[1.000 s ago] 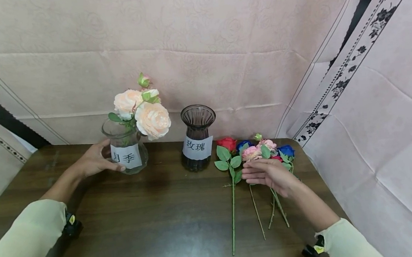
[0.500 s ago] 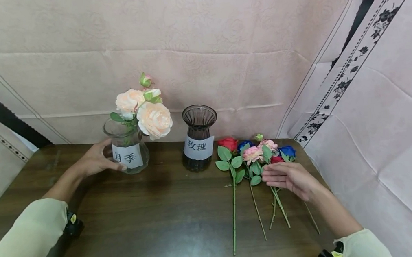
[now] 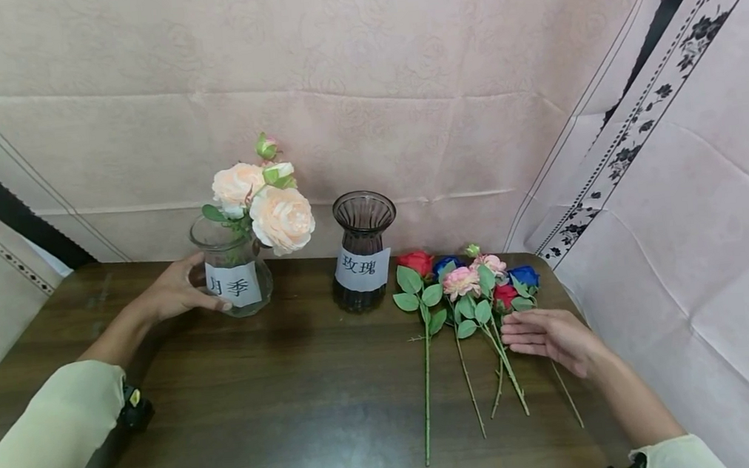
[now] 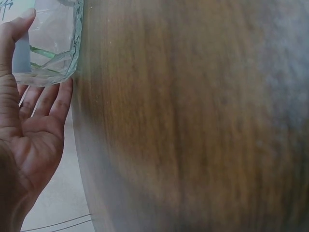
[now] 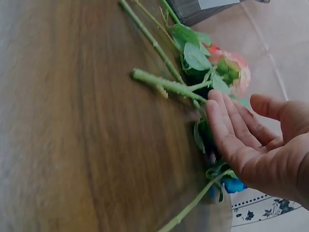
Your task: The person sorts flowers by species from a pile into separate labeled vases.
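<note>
My left hand (image 3: 175, 290) grips a clear glass vase (image 3: 260, 288) from its left side, thumb across the paper label and fingers behind. In the left wrist view, green stems show through the glass (image 4: 54, 65). Large peach-coloured flowers (image 3: 283, 220) lean out of this vase to the right. My right hand (image 3: 554, 337) holds nothing; its fingers are extended beside the flowers lying on the table's right side. Near its fingertips are a red rose (image 3: 505, 295) and a blue rose (image 3: 524, 276). The right wrist view has the fingertips at a thick green stem (image 5: 161, 82).
A dark ribbed vase (image 3: 363, 220) with a paper label stands at the table's back middle. Another red rose (image 3: 417, 262) and a pink flower (image 3: 461, 283) lie to its right, stems pointing toward me. Patterned cloth (image 3: 361, 79) hangs behind the wooden table (image 3: 284, 420).
My right hand has drawn away from the pink flowers, to the right and toward me, uncovering leaves and a thin stem. My left hand keeps its hold on the vase.
</note>
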Demonstrator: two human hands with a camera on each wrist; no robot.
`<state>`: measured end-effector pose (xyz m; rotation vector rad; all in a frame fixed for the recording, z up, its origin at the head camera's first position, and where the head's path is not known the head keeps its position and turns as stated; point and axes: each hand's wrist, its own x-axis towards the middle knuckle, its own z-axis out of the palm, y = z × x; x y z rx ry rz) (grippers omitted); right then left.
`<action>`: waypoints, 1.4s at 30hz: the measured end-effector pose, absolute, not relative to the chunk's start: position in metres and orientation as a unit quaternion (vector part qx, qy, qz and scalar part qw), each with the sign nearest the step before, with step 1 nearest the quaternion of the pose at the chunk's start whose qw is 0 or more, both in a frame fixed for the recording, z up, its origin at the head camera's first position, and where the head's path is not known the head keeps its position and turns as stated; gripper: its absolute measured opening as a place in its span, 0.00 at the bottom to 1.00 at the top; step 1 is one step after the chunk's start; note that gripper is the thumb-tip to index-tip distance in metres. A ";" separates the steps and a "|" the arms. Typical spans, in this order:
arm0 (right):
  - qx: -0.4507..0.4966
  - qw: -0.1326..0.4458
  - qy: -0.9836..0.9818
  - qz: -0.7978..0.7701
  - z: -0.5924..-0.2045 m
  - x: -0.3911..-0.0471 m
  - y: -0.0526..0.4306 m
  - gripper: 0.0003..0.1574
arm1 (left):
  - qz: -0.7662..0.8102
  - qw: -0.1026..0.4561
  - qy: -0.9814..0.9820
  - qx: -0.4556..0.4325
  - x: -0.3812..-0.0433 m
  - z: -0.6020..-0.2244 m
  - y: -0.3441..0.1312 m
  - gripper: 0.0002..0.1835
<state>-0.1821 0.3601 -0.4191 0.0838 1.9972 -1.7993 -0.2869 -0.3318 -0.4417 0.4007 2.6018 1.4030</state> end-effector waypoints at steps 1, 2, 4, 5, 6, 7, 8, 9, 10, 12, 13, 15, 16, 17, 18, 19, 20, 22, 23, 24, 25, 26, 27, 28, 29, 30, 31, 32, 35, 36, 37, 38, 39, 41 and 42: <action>0.032 0.226 0.724 -0.651 -0.420 -0.182 0.362 0.35 | 0.469 0.079 0.869 0.134 -0.287 -0.442 -0.332 0.61; 0.033 0.228 0.724 -0.650 -0.421 -0.182 0.364 0.34 | 0.469 0.079 0.870 0.134 -0.287 -0.442 -0.332 0.61; 0.033 0.233 0.725 -0.647 -0.423 -0.181 0.368 0.34 | 0.468 0.080 0.870 0.133 -0.287 -0.442 -0.332 0.61; 0.033 0.236 0.726 -0.646 -0.424 -0.180 0.369 0.34 | 0.468 0.080 0.870 0.133 -0.287 -0.442 -0.332 0.61; 0.032 0.239 0.726 -0.644 -0.424 -0.180 0.371 0.34 | 0.468 0.080 0.870 0.133 -0.287 -0.442 -0.332 0.61; 0.032 0.242 0.726 -0.643 -0.425 -0.179 0.373 0.33 | 0.468 0.080 0.870 0.134 -0.287 -0.442 -0.332 0.61; 0.033 0.244 0.727 -0.641 -0.425 -0.178 0.374 0.33 | 0.468 0.080 0.870 0.134 -0.287 -0.442 -0.332 0.61; 0.033 0.246 0.728 -0.639 -0.426 -0.178 0.375 0.32 | 0.469 0.080 0.869 0.136 -0.287 -0.442 -0.332 0.61; 0.033 0.248 0.729 -0.637 -0.426 -0.177 0.376 0.32 | 0.470 0.079 0.869 0.136 -0.287 -0.442 -0.332 0.61; 0.036 0.249 0.730 -0.636 -0.426 -0.177 0.377 0.30 | 0.470 0.078 0.868 0.138 -0.287 -0.442 -0.333 0.60; 0.037 0.248 0.730 -0.636 -0.426 -0.176 0.377 0.29 | 0.470 0.078 0.868 0.138 -0.288 -0.442 -0.332 0.60; 0.038 0.250 0.730 -0.635 -0.427 -0.176 0.378 0.27 | 0.468 0.077 0.869 0.138 -0.288 -0.442 -0.332 0.60; 0.037 0.251 0.730 -0.634 -0.427 -0.176 0.378 0.27 | 0.467 0.077 0.870 0.137 -0.288 -0.442 -0.332 0.60; 0.036 0.252 0.731 -0.632 -0.427 -0.175 0.377 0.27 | 0.466 0.077 0.871 0.137 -0.288 -0.442 -0.332 0.60; 0.033 0.254 0.733 -0.629 -0.427 -0.175 0.377 0.27 | 0.465 0.078 0.871 0.136 -0.288 -0.442 -0.332 0.60; 0.031 0.257 0.736 -0.626 -0.427 -0.175 0.376 0.28 | 0.464 0.078 0.872 0.135 -0.288 -0.442 -0.332 0.60; 0.029 0.260 0.739 -0.621 -0.427 -0.175 0.375 0.28 | 0.462 0.078 0.873 0.134 -0.288 -0.442 -0.332 0.60; 0.027 0.263 0.747 -0.610 -0.427 -0.174 0.372 0.29 | 0.460 0.078 0.874 0.133 -0.289 -0.442 -0.332 0.60; 0.029 0.264 0.751 -0.605 -0.427 -0.174 0.370 0.29 | 0.458 0.078 0.876 0.132 -0.289 -0.442 -0.332 0.60; 0.031 0.265 0.754 -0.600 -0.427 -0.174 0.368 0.29 | 0.457 0.078 0.876 0.132 -0.289 -0.442 -0.332 0.60; 0.033 0.266 0.757 -0.595 -0.427 -0.174 0.366 0.28 | 0.456 0.077 0.877 0.132 -0.289 -0.443 -0.332 0.59; 0.037 0.266 0.761 -0.591 -0.427 -0.173 0.363 0.27 | 0.455 0.077 0.878 0.132 -0.289 -0.443 -0.332 0.59; 0.040 0.265 0.764 -0.587 -0.427 -0.173 0.361 0.25 | 0.454 0.076 0.878 0.132 -0.289 -0.443 -0.332 0.59; 0.043 0.263 0.768 -0.583 -0.426 -0.174 0.358 0.23 | 0.453 0.076 0.878 0.132 -0.290 -0.444 -0.332 0.59; 0.045 0.262 0.771 -0.578 -0.426 -0.174 0.355 0.22 | 0.453 0.075 0.878 0.132 -0.290 -0.444 -0.332 0.59; 0.046 0.260 0.775 -0.574 -0.426 -0.174 0.353 0.20 | 0.455 0.075 0.877 0.134 -0.290 -0.445 -0.332 0.59; 0.048 0.258 0.779 -0.569 -0.425 -0.174 0.351 0.19 | 0.456 0.075 0.877 0.134 -0.290 -0.445 -0.332 0.58; 0.050 0.256 0.783 -0.565 -0.425 -0.175 0.349 0.18 | 0.457 0.075 0.876 0.134 -0.290 -0.445 -0.332 0.58; 0.050 0.253 0.791 -0.555 -0.423 -0.176 0.344 0.15 | 0.462 0.075 0.873 0.135 -0.289 -0.445 -0.332 0.58; 0.049 0.255 0.791 -0.554 -0.423 -0.177 0.344 0.13 | 0.464 0.074 0.872 0.136 -0.289 -0.445 -0.332 0.57; 0.047 0.258 0.791 -0.553 -0.422 -0.178 0.343 0.12 | 0.465 0.074 0.872 0.135 -0.289 -0.445 -0.331 0.57; 0.046 0.263 0.787 -0.556 -0.422 -0.178 0.342 0.10 | 0.466 0.073 0.871 0.136 -0.288 -0.444 -0.331 0.57; 0.043 0.271 0.780 -0.563 -0.422 -0.179 0.342 0.08 | 0.467 0.072 0.871 0.136 -0.288 -0.444 -0.331 0.57; 0.035 0.289 0.760 -0.581 -0.423 -0.182 0.341 0.06 | 0.467 0.071 0.870 0.137 -0.288 -0.444 -0.331 0.57; 0.029 0.299 0.748 -0.592 -0.423 -0.182 0.341 0.07 | 0.468 0.071 0.870 0.138 -0.288 -0.444 -0.331 0.57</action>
